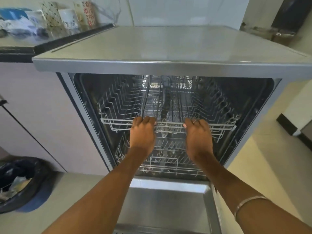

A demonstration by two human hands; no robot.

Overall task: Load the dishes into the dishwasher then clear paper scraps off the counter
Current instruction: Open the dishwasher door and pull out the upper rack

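Fingertips hidden behind upper rack (168, 124) rail, counter clutter (50, 17) blurred, bin (22, 183) cropped left

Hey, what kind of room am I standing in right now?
Most likely a home kitchen. An open stainless-steel dishwasher with white wire racks stands beside a dark-edged counter holding patterned cups, and a black-lined rubbish bin sits on the floor. Both hands, left hand and right hand, grip the upper rack.

Two white wire racks (168, 125) are counted in one steel dishwasher (168, 65); two bare hands (142, 132); one black-lined bin (22, 184).
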